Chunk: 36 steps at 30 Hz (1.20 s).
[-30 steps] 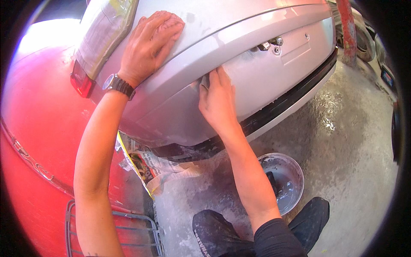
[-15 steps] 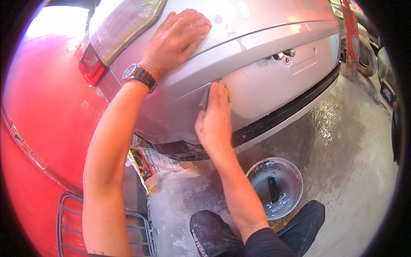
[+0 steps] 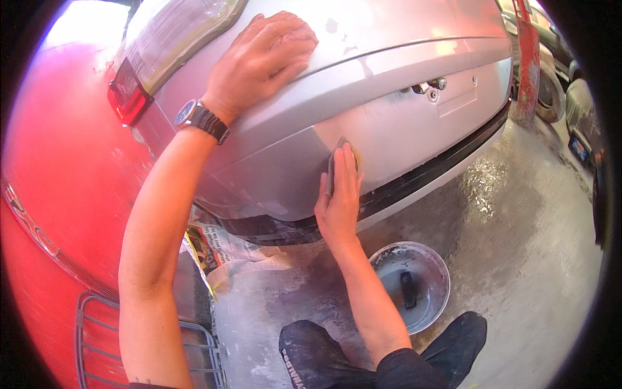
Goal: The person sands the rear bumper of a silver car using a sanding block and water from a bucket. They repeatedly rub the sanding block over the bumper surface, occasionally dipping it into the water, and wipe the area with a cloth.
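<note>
The silver rear of a car (image 3: pixel 278 149) spans the upper middle. My right hand (image 3: pixel 340 198) presses a folded grey piece of sandpaper (image 3: pixel 332 172) flat against the panel below the crease, fingers together and pointing up. A yellowish edge of the sheet shows beside the fingertips. Higher up, my left hand (image 3: pixel 262 61), with a watch (image 3: pixel 201 120) on its wrist, rests on the upper panel. Its fingers are bent and closed; what lies under them, if anything, is hidden. A dull wet patch surrounds the right hand on the paint.
On the floor near my feet stands a round metal basin (image 3: pixel 421 256) with water and a dark block (image 3: pixel 408 290) in it. Newspaper (image 3: pixel 240 249) lies under the bumper. A red car panel (image 3: pixel 71 162) and a metal rack (image 3: pixel 100 350) are at left; a red post (image 3: pixel 526 71) stands right.
My right hand has slid the sandpaper down and slightly right across the panel. The left hand stays in place on the car. The whole view has shifted a little.
</note>
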Motion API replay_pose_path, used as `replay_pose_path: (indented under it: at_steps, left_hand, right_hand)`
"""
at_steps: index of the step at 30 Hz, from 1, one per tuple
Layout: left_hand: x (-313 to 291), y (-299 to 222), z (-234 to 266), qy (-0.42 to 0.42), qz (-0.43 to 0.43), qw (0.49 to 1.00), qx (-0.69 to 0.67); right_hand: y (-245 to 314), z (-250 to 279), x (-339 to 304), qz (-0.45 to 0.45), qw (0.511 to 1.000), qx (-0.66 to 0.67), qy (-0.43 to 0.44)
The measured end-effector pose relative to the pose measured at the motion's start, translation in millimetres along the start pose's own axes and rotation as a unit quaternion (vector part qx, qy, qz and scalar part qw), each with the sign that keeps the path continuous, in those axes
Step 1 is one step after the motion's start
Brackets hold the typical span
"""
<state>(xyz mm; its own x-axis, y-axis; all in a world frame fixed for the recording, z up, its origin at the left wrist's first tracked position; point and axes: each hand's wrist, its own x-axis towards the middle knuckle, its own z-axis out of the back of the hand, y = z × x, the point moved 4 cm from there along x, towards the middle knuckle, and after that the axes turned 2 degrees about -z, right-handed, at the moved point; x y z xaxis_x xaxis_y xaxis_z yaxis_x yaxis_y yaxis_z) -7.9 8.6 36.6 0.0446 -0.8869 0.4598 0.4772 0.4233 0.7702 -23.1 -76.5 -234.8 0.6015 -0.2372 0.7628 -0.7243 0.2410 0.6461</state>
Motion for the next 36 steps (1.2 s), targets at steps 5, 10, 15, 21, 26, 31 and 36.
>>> replay_pose_path:
  at_steps: [5, 10, 15, 21, 26, 31, 36]
  left_hand:
    - [-0.2, -0.8, -2.7, -0.009, -0.005, 1.0, -0.005]
    - [0.4, -2.7, -4.5, -0.02, 0.015, 1.0, -0.013]
    - [3.1, -4.3, 1.4, -0.005, 0.009, 1.0, 0.007]
    - [-2.3, -3.8, -5.5, -0.02, 0.011, 1.0, 0.002]
    - [7.6, -7.5, 2.2, -0.019, -0.001, 1.0, 0.023]
    - [5.0, -7.5, -1.6, -0.017, -0.005, 1.0, 0.006]
    - [7.8, -4.2, -0.6, -0.021, 0.003, 1.0, 0.004]
  right_hand:
    - [50.8, -20.5, 32.3, -0.034, 0.999, -0.018, -0.014]
    - [26.0, -14.8, 15.4, -0.068, 0.997, -0.015, -0.017]
    - [40.9, -7.1, 29.0, -0.002, 1.0, 0.028, 0.007]
    - [26.9, -14.8, 22.4, -0.086, 0.996, 0.002, -0.016]
    - [-11.6, 7.6, -2.3, -0.032, 0.999, -0.008, 0.003]
    - [34.4, -5.8, 41.4, 0.004, 0.999, 0.046, -0.021]
    - [-24.8, 8.1, -7.2, -0.023, 0.999, -0.015, -0.02]
